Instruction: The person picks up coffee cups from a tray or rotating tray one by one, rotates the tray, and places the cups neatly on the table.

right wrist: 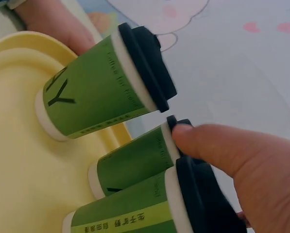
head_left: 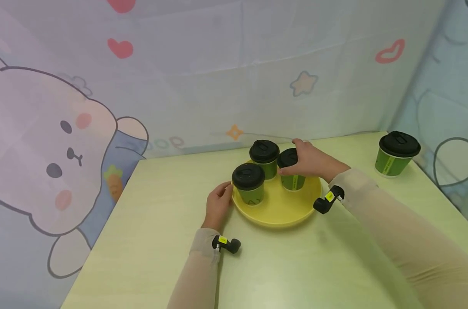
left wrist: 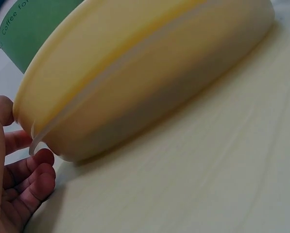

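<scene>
A round yellow tray [head_left: 280, 212] sits on the table, carrying three green paper coffee cups with black lids. At its left edge, my left hand [head_left: 217, 204] pinches the rim, thumb on top and fingertips below. My right hand [head_left: 315, 161] reaches over the right-hand cup [head_left: 293, 182] and holds it about its lid. In the right wrist view, the thumb [right wrist: 217, 141] lies along this lid's side, and the other fingers are mostly hidden behind it. The front-left cup [head_left: 251, 195] and the rear cup [head_left: 270, 169] stand upright beside it.
A fourth lidded cup [head_left: 392, 163] stands alone at the table's far right corner. Behind the pale table [head_left: 160, 240] hangs a cartoon-printed cloth [head_left: 218, 64], with another blue cloth [head_left: 450, 107] along the right side.
</scene>
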### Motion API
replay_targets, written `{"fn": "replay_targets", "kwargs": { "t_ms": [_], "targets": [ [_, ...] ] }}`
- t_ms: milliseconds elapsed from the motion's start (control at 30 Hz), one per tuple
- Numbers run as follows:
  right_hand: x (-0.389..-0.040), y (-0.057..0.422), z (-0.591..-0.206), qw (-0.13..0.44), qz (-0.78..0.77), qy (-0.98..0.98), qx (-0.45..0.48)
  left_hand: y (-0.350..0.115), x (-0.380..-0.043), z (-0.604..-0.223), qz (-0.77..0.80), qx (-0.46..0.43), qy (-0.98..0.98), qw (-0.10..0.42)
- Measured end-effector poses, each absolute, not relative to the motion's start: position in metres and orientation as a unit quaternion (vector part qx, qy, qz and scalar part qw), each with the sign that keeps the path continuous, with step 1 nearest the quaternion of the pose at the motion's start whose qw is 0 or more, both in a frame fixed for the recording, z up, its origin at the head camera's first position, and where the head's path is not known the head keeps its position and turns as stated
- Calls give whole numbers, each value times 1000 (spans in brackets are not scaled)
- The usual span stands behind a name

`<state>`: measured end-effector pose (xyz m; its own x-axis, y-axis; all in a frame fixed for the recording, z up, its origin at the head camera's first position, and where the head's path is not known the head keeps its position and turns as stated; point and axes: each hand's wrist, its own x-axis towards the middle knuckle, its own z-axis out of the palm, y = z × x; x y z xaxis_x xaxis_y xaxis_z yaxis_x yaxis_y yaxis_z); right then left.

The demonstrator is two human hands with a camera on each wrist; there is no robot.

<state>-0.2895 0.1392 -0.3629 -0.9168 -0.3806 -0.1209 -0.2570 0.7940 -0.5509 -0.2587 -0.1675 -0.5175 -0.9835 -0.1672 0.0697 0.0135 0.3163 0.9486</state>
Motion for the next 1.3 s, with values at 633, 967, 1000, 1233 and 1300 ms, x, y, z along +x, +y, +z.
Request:
{"fn": "replay_targets", "kwargs": {
  "t_ms": [633,967,1000,1233,1300],
  "targets": [
    [-284,145,-364,57,-286,949,-123,-167,-254,-512,-578,55,-810,80],
    [-270,214,-321,2,-284,956,-75,-162,-257,-513,-576,48,-812,76],
    [-266,223,-320,-2,-279,958,-69,-162,-258,-513,-577,50,-812,75],
    [-235,272,-333,-56,-228,971,-45,-157,-257,-515,-574,56,-814,67],
    [-228,284,-340,-72,-220,972,-41,-157,-257,-514,-574,55,-814,66]
  ]
}}
